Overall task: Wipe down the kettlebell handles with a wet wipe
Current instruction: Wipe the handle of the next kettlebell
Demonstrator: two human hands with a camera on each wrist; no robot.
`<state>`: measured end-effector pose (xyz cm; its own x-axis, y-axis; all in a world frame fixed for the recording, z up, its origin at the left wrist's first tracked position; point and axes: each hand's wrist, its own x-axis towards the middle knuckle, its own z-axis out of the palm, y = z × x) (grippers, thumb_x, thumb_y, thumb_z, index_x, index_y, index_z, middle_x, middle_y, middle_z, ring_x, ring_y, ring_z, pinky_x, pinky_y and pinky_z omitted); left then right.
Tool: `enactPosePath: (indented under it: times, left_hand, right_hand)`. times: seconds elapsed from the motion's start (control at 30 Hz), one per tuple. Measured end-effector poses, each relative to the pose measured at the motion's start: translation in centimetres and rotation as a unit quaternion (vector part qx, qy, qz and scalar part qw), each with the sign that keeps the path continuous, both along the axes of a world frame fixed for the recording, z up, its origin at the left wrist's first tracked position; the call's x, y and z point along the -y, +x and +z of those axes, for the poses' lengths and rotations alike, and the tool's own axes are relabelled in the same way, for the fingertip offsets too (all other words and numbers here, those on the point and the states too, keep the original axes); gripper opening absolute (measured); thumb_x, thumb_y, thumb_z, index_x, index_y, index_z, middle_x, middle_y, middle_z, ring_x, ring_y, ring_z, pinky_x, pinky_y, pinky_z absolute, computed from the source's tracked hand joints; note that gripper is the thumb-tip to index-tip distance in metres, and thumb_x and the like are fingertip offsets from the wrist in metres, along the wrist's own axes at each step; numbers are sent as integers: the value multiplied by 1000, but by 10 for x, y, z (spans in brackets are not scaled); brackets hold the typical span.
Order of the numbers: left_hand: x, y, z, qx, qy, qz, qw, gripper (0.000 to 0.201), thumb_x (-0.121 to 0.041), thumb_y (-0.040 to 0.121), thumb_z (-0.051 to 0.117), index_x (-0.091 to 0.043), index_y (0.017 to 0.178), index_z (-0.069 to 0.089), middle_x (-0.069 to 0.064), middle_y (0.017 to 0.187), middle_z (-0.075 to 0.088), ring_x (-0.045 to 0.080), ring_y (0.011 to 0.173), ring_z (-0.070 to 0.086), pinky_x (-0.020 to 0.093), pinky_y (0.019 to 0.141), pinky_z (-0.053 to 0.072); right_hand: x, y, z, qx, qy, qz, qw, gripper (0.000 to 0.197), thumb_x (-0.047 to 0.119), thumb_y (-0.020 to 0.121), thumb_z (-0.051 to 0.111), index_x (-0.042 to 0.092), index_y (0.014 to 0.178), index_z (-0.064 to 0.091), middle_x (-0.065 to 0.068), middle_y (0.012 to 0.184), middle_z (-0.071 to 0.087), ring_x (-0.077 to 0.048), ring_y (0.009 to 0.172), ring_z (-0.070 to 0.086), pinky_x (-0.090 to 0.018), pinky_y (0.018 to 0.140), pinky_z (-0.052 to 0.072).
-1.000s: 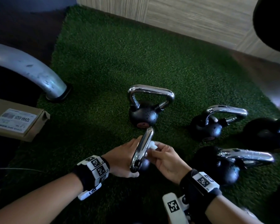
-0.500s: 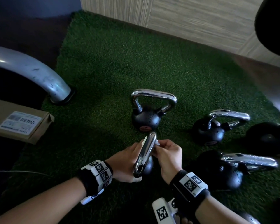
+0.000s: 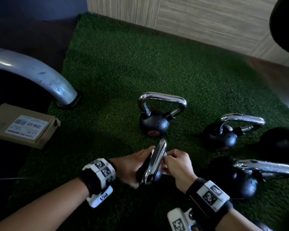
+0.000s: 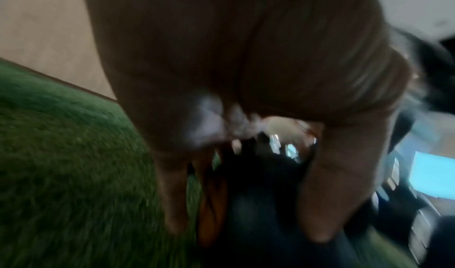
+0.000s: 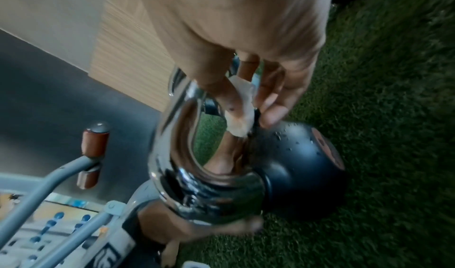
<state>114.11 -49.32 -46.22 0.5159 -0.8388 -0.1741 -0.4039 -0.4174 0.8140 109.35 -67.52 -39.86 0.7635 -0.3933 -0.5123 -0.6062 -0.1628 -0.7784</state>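
Low centre of the head view, both hands meet on one kettlebell (image 3: 153, 176) that lies tipped on the green turf mat (image 3: 123, 64), its chrome handle (image 3: 155, 162) pointing up toward the frame's middle. The left hand (image 3: 132, 167) sits on the left side of the handle w/ fingers curled around the bell; a bit of white shows at its fingertips, and the left wrist view, badly blurred, shows white material bunched in the palm. The right hand (image 3: 177, 165) is on the handle's right side, thumb & fingers pinching the wet wipe (image 5: 242, 108) against the chrome near where the handle joins the black ball. Water beads dot the ball in the right wrist view. Just above, at mid-frame, a 2nd kettlebell (image 3: 157, 117) stands upright; 2 more kettlebells (image 3: 223, 135) (image 3: 240, 179) lie toward the right edge, handles gleaming, close beside each other. At left, off the mat, a cardboard box (image 3: 22, 125) w/ a label, and above it a curved grey metal tube (image 3: 40, 75) whose foot sits at the mat's edge. Wood-look wall panel (image 3: 207, 22) across the top.
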Motion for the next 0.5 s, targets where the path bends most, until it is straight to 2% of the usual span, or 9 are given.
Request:
enactPosePath:
  times: [0.07, 0.13, 0.17, 0.23, 0.33, 0.37, 0.43, 0.47, 0.5]
  left_hand:
    - [-7, 18, 14, -65, 31, -12, 997, 121, 1, 78, 78, -40, 163, 3, -7, 166, 27, 12, 149, 36, 35, 116, 44]
    - [-6, 29, 32, -25, 54, 52, 997, 115, 12, 80, 64, -49, 160, 8, -13, 165, 30, 13, 145, 42, 30, 106, 52]
    - [-1, 36, 39, 15, 30, 77, 996, 112, 14, 79, 61, -48, 160, 14, -13, 165, 32, 11, 145, 42, 23, 107, 49]
    - [12, 46, 51, 84, -29, 65, 994, 103, 8, 80, 64, -48, 158, 25, -12, 163, 37, 5, 144, 41, 17, 111, 40]
    - [29, 57, 71, 139, -25, -6, 990, 68, -22, 88, 77, -46, 145, 50, -10, 155, 48, 0, 141, 43, 18, 115, 33]
    - [32, 59, 75, 141, -9, -20, 990, 55, -29, 87, 78, -43, 137, 60, -10, 148, 55, -1, 134, 49, 18, 111, 36]
    - [32, 62, 78, 124, 3, -27, 992, 37, -26, 85, 77, -38, 119, 68, -14, 122, 70, -4, 113, 61, 22, 100, 46]
    - [31, 62, 77, 117, 4, -22, 993, 34, -23, 84, 75, -37, 114, 68, -16, 111, 71, -5, 104, 63, 24, 95, 50]
    - [29, 62, 77, 112, 2, -14, 994, 33, -21, 84, 75, -38, 111, 67, -19, 104, 71, -7, 100, 63, 24, 92, 51]
  right_hand:
    - [6, -5, 10, -16, 20, 37, 999, 9, 1, 85, 61, 9, 83, 60, -14, 76, 73, -24, 62, 70, -50, 67, 65]
    - [8, -10, 23, -23, 49, 75, 996, 10, -2, 90, 56, 7, 94, 55, -12, 73, 71, -25, 58, 69, -44, 59, 63]
    - [6, -12, 29, -32, 69, 97, 992, 11, -2, 93, 53, 5, 101, 53, -11, 69, 69, -24, 56, 67, -40, 56, 62]
    - [-2, -15, 40, -38, 108, 154, 982, 9, 0, 92, 51, 3, 100, 53, -9, 63, 64, -22, 54, 61, -34, 51, 55]
    - [-10, -18, 47, -20, 133, 220, 966, 15, 11, 70, 59, 12, 85, 59, -1, 62, 58, -14, 54, 54, -27, 51, 43]
    - [-10, -18, 48, -19, 125, 230, 965, 21, 16, 65, 66, 15, 85, 59, 1, 65, 59, -12, 55, 54, -26, 52, 42]
    - [-10, -20, 45, -22, 81, 240, 967, 51, 31, 55, 86, 14, 96, 60, 0, 75, 67, -12, 63, 60, -24, 51, 45]
    - [-10, -21, 43, -21, 53, 240, 969, 64, 39, 50, 92, 15, 101, 62, -1, 81, 71, -13, 67, 64, -26, 54, 50]
    - [-11, -21, 42, -16, 26, 242, 970, 66, 44, 48, 94, 15, 100, 64, -2, 83, 74, -13, 71, 67, -33, 59, 55]
